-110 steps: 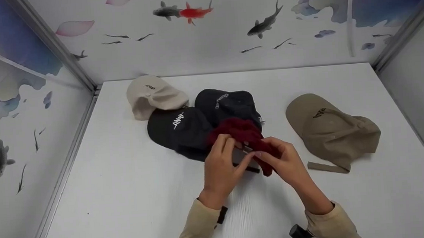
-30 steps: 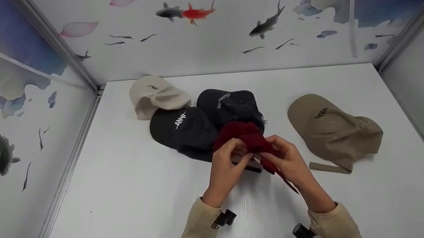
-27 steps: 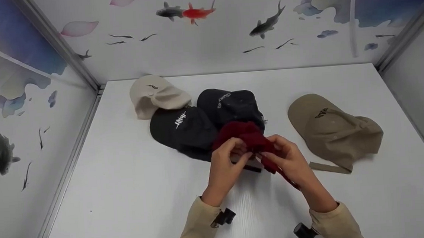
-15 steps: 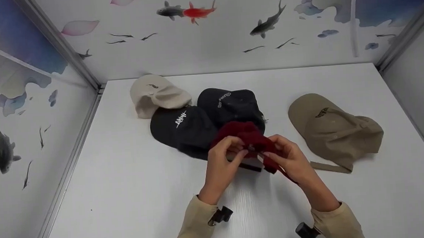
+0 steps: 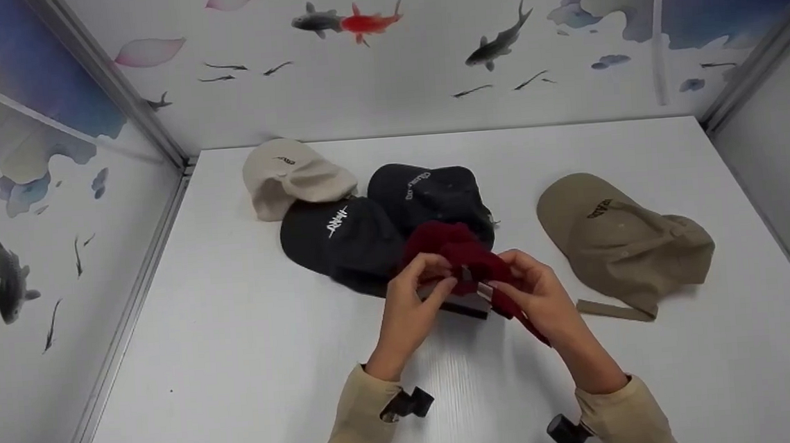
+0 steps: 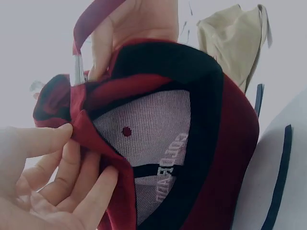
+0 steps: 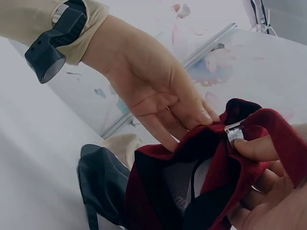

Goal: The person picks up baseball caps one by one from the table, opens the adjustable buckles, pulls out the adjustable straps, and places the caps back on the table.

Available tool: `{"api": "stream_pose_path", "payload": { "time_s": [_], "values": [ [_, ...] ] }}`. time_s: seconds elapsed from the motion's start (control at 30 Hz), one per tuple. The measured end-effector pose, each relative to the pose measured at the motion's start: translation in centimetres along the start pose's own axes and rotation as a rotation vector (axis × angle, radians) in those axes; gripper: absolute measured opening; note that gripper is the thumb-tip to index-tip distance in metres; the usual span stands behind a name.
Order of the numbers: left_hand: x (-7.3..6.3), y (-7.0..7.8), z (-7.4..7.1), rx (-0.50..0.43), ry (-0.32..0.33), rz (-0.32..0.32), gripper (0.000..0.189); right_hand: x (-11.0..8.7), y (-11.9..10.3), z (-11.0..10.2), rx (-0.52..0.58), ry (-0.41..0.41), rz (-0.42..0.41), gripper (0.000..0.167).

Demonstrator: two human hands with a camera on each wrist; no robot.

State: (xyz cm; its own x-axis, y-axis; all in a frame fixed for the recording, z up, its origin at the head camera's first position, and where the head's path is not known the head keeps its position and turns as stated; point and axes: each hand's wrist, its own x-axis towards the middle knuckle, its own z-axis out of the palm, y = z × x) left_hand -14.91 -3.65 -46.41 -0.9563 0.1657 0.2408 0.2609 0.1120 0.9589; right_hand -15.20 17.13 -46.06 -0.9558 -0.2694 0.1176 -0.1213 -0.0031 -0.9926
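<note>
Both hands hold a dark red baseball cap [image 5: 438, 239] off the table, its open underside facing the wrist cameras. My left hand [image 5: 404, 308] pinches the fabric of its back edge between thumb and fingers. On the other side, my right hand [image 5: 543, 298] grips the cap, with its thumb on the metal buckle [image 7: 235, 134]. A red strap [image 7: 288, 143] runs through the buckle and its free end loops past the right hand. Inside the cap, the left wrist view shows pale mesh lining [image 6: 144, 120] and a dark sweatband [image 6: 206, 105].
Behind the red cap lie a black cap [image 5: 341, 242], a navy cap [image 5: 428, 195] and a cream cap [image 5: 294, 173], close together. An olive-brown cap [image 5: 633, 246] lies to the right, its loose strap [image 5: 613, 310] toward me. Printed panels [image 5: 414, 102] enclose the white table [image 5: 239, 385].
Since the earliest frame, the strap's free end has come out below my right hand. Over the last second, my left hand has shifted slightly left and the metal buckle has come into view.
</note>
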Motion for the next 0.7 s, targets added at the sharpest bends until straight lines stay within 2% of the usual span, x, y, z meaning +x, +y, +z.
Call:
{"api": "stream_pose_path", "payload": {
  "time_s": [0.17, 0.33, 0.57, 0.7],
  "values": [
    [-0.16, -0.1, 0.39, 0.027, -0.057, 0.004, 0.031, 0.07, 0.2, 0.15, 0.025, -0.002, -0.024, 0.021],
    [-0.21, -0.18, 0.74, 0.093, -0.055, 0.035, 0.03, 0.05, 0.44, 0.06, 0.071, -0.035, -0.042, 0.021],
    [-0.15, -0.08, 1.02, 0.178, -0.06, 0.046, 0.021, 0.0, 0.45, -0.01, -0.037, -0.009, -0.013, 0.025],
    [-0.17, -0.2, 0.83, 0.191, -0.044, 0.045, 0.021, -0.11, 0.48, -0.24, -0.058, -0.005, 0.007, 0.025]
  ]
}}
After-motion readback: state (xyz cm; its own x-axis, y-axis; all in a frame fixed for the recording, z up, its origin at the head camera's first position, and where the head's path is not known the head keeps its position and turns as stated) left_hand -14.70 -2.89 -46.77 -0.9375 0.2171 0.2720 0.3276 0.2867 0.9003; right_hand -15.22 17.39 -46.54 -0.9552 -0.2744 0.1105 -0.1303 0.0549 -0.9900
